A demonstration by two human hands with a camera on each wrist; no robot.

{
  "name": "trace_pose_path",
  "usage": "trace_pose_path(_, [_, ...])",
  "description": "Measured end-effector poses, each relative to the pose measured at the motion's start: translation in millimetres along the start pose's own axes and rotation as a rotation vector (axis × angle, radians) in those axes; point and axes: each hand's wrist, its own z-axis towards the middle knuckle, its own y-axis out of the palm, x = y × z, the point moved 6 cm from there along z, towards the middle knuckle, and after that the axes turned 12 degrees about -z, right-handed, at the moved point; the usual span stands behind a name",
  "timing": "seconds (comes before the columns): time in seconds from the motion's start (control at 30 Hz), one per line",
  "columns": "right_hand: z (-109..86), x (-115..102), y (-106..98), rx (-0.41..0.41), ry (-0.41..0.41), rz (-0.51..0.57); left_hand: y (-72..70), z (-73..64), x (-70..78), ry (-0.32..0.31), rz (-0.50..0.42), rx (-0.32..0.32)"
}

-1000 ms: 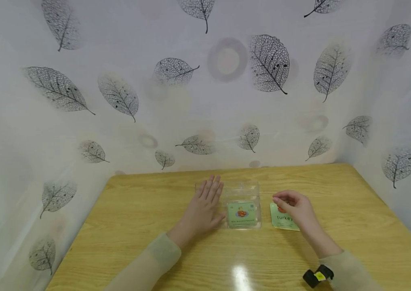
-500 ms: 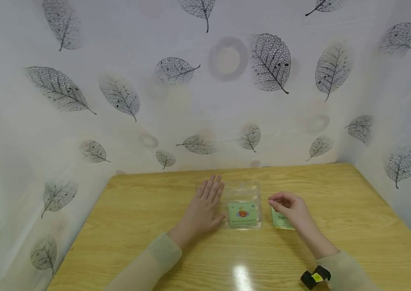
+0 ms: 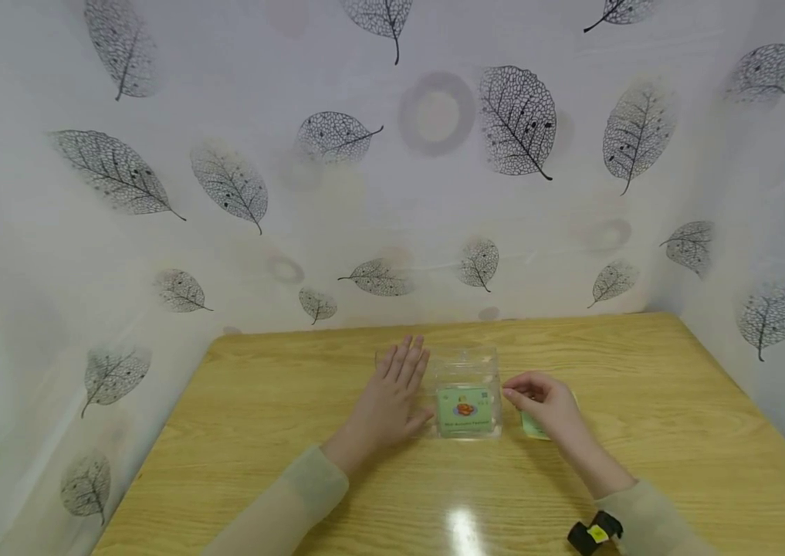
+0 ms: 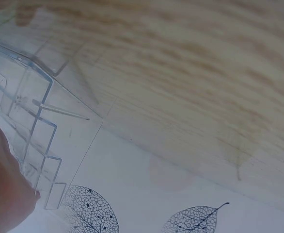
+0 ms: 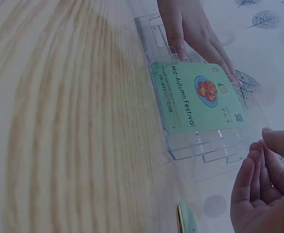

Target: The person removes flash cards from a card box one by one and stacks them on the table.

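A clear plastic stepped holder (image 3: 465, 360) stands on the table, with a green card (image 3: 465, 409) leaning in it. In the right wrist view this card (image 5: 200, 99) reads "Mid-Autumn Festival" and has a picture of food on a plate. My left hand (image 3: 392, 401) lies with straight fingers over the holder's left part. My right hand (image 3: 548, 405) is just right of the holder, its bent fingertips close to the thumb. Nothing shows between them; whether they touch the clear edge is hard to tell. Beneath that hand lie green cards (image 3: 533, 428), partly hidden.
The wooden table (image 3: 260, 432) ends at the back against a pale curtain (image 3: 392, 208) with a leaf print, which also hangs at both sides. A black strap with a yellow mark (image 3: 597, 533) is on the right wrist.
My right hand has moved left from over the turkey card toward the holder, covering more of the card. The left hand and the holder stay in place.
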Motion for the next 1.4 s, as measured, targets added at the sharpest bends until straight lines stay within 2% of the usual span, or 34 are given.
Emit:
trace_pose_path(0.33, [1.3, 2.5, 7.9, -0.027, 0.023, -0.041, 1.7, 1.9, -0.6, -0.006, 0.002, -0.008])
trace_pose_path(0.57, [0.9, 1.6, 12.3, -0.039, 0.022, -0.012, 0.9, 1.6, -1.7, -0.007, -0.020, -0.007])
trace_pose_path(1.03, [2.6, 1.3, 17.2, -0.003, 0.012, -0.050, 0.0, 0.5, 0.7, 0.001, -0.013, -0.023])
trace_pose_path(1.33, [1.5, 0.7, 18.6, 0.017, 0.020, -0.062, -1.1, -0.3, 1.4, -0.002, -0.006, -0.003])
trace_pose_path(1.4, [-1.8, -7.5, 16.4, 0.018, 0.025, -0.064, -0.9, -0.2, 1.5, 0.000, -0.004, -0.003])
